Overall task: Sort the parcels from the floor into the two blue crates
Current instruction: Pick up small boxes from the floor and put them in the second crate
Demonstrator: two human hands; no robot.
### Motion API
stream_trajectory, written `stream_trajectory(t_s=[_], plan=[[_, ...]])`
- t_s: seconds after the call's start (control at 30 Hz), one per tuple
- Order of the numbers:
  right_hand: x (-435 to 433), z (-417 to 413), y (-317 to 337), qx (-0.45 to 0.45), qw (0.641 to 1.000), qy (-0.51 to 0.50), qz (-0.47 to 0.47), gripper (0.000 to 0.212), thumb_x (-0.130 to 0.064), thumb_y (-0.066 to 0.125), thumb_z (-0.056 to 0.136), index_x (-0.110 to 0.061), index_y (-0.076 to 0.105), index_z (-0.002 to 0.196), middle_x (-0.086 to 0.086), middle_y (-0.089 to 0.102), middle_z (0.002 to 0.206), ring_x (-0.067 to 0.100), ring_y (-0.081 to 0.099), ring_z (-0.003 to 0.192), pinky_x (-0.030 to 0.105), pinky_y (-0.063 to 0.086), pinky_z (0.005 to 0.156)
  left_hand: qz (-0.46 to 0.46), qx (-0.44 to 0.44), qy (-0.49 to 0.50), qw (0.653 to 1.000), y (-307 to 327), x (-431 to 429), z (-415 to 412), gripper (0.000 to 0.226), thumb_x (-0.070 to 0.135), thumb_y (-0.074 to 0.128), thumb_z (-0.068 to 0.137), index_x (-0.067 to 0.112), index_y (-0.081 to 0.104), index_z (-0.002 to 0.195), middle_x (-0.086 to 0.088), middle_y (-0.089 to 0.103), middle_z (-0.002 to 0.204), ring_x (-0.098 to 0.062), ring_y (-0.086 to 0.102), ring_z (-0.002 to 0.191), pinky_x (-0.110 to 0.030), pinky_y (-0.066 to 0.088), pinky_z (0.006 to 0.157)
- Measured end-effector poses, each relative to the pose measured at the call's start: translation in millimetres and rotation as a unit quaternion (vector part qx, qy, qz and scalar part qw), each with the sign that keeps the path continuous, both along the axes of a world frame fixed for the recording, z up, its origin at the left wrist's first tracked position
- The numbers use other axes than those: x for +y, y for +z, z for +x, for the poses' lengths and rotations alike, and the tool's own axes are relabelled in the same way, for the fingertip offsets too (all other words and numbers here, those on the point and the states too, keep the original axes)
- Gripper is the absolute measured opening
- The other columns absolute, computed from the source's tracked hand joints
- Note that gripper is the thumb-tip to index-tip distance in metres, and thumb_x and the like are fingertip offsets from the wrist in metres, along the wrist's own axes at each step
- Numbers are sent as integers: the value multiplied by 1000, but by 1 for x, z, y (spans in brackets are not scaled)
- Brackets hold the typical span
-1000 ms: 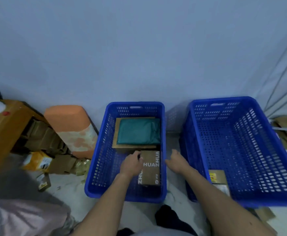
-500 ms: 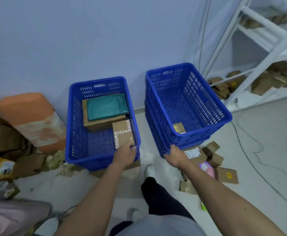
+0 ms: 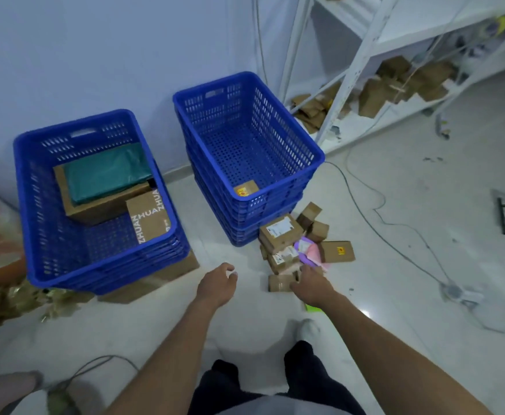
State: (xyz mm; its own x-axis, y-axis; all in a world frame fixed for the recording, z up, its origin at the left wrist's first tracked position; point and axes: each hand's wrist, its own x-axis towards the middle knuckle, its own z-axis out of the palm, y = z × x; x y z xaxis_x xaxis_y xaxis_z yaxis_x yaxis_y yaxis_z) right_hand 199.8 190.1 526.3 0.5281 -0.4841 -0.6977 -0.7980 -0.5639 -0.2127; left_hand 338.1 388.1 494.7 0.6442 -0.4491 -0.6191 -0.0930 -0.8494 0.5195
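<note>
Filling left crate: green packet, brown box, lettered box
Right crate: small box
Hands: left hand, right hand slack, empty

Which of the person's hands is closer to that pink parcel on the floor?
Right. The right hand is just on the near side of the pink parcel, fingertips almost at it. The left hand hangs over bare floor, well off to the parcel's left.
</note>
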Motion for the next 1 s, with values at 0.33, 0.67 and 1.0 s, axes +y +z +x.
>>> stream_trajectory(t_s=[0.33, 0.67, 1.0], plan=[[-134, -87, -34, 15, 999, 31, 15, 73, -31, 54, 96, 2, 20, 151, 20, 43, 145, 35, 47, 129, 37, 40, 100, 55, 24, 12, 998, -28, -129, -83, 39, 38, 45, 102, 22, 53, 137, -9, 61, 133, -29, 57, 121, -34, 45, 101], [-225, -114, -104, 46, 989, 138, 3, 57, -35, 55, 93, -3, 37, 137, 16, 49, 131, 32, 50, 121, 38, 43, 95, 103, 28, -55, 993, -89, -221, -125, 39, 40, 43, 101, 25, 50, 136, -6, 65, 124, -25, 58, 115, -36, 47, 97], [-222, -96, -318, 65, 981, 184, -10, 53, -30, 54, 88, -11, 41, 135, 7, 46, 131, 28, 47, 120, 38, 42, 93, 143, -4, -174, 974, -301, -246, -90, 44, 35, 48, 100, 29, 45, 143, -5, 51, 132, -23, 55, 120, -33, 46, 98]])
